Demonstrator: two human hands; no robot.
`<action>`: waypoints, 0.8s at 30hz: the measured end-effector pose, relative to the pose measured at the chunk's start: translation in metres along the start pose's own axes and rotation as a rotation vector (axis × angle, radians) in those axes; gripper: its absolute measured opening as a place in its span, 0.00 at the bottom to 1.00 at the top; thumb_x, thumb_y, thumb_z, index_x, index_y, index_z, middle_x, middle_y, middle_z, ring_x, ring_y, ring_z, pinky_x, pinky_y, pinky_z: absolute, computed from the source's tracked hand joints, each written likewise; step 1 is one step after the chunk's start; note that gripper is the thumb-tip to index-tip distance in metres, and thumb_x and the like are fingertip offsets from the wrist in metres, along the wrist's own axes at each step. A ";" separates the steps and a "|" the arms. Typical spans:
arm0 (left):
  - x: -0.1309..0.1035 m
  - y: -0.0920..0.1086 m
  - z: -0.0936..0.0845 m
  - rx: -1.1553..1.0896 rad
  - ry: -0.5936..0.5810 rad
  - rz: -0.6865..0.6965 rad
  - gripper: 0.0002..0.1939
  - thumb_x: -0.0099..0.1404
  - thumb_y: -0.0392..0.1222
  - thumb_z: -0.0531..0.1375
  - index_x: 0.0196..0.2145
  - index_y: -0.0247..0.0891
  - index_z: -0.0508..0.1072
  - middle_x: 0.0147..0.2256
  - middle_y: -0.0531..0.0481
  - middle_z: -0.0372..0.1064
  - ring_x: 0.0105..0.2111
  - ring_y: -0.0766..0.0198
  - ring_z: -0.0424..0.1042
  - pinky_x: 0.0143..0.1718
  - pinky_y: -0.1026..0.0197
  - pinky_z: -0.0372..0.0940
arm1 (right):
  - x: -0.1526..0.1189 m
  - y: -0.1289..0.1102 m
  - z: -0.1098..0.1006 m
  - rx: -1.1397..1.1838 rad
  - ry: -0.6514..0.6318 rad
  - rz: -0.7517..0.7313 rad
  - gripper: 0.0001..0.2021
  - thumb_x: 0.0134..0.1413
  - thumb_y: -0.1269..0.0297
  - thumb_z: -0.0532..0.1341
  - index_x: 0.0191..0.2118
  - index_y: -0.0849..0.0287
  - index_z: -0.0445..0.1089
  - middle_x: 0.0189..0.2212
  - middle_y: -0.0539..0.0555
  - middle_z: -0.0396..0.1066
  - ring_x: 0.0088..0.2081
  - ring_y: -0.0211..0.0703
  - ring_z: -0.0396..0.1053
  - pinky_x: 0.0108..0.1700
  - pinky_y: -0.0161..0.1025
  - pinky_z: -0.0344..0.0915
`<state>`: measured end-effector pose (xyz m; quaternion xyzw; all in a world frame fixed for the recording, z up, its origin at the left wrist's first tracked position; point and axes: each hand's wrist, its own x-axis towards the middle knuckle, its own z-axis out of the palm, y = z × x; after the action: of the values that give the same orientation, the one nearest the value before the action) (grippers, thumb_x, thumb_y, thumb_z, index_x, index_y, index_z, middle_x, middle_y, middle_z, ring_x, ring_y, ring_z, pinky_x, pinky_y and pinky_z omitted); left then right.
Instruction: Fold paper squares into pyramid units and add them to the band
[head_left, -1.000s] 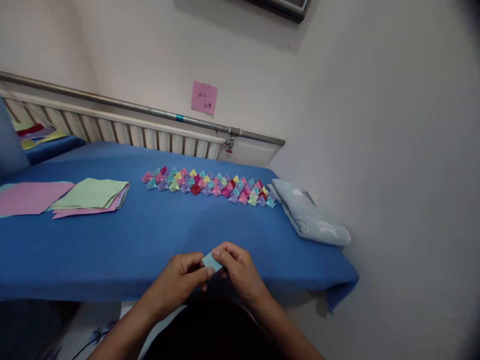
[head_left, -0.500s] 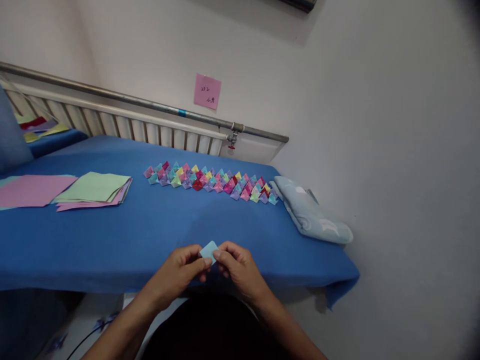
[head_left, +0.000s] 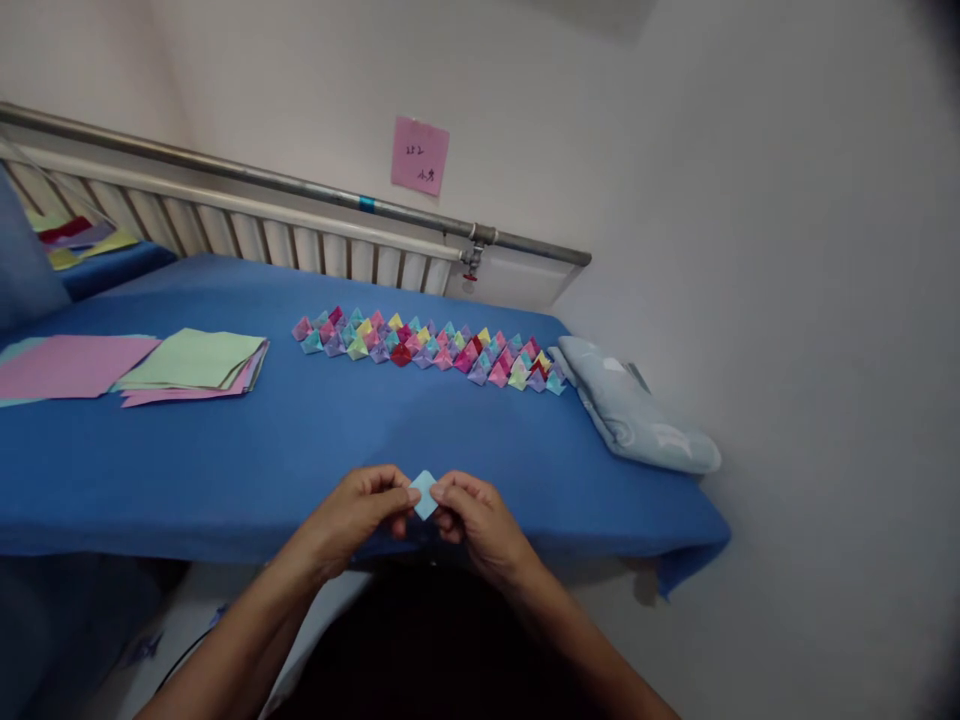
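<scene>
Between my two hands is a small light-blue folded paper (head_left: 425,496), its diamond face toward me and one corner pointing up. My left hand (head_left: 375,502) pinches its left corner between thumb and fingers. On the opposite corner, my right hand (head_left: 469,508) has a like pinch. Both hands hover near the front edge of the blue-covered table (head_left: 315,450). Farther back, several multicoloured folded paper pieces (head_left: 424,348) sit in tight rows. The fingertips behind the paper are partly hidden.
Stacked green and pink paper sheets (head_left: 199,362) lie at left, beside a pink sheet (head_left: 67,366). A folded light-blue cloth (head_left: 637,405) rests at the right end. Behind the table stand a radiator (head_left: 277,240) and a pipe (head_left: 300,183). A pink note (head_left: 420,155) hangs on the wall.
The light-blue paper has turned from tilted to an upright diamond, and my left thumb has shifted to its left corner. The view has dipped slightly.
</scene>
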<state>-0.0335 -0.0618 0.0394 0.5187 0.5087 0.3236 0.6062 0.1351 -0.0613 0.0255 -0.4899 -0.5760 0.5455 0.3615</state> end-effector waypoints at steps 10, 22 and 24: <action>0.030 -0.013 -0.001 0.403 0.085 -0.106 0.09 0.55 0.44 0.56 0.20 0.40 0.65 0.12 0.59 0.59 0.12 0.67 0.59 0.18 0.66 0.53 | 0.013 0.014 -0.005 -0.443 0.189 -0.318 0.11 0.56 0.67 0.57 0.22 0.56 0.64 0.23 0.48 0.62 0.28 0.39 0.60 0.35 0.36 0.57; 0.036 -0.020 -0.013 0.972 0.220 0.264 0.05 0.59 0.37 0.59 0.34 0.37 0.73 0.34 0.43 0.72 0.35 0.54 0.71 0.35 0.58 0.60 | 0.007 0.027 -0.003 -0.834 0.003 -0.598 0.13 0.56 0.77 0.57 0.44 0.58 0.72 0.41 0.56 0.74 0.41 0.46 0.69 0.44 0.43 0.62; 0.033 -0.024 -0.013 1.022 0.160 0.416 0.07 0.61 0.33 0.57 0.36 0.39 0.73 0.39 0.45 0.72 0.41 0.55 0.70 0.41 0.57 0.60 | 0.008 0.027 -0.004 -0.848 0.013 -0.602 0.12 0.56 0.76 0.58 0.44 0.58 0.71 0.42 0.56 0.74 0.42 0.46 0.68 0.45 0.43 0.63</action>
<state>-0.0402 -0.0334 0.0079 0.8099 0.5322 0.1870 0.1606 0.1412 -0.0551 -0.0016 -0.4095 -0.8594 0.1331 0.2757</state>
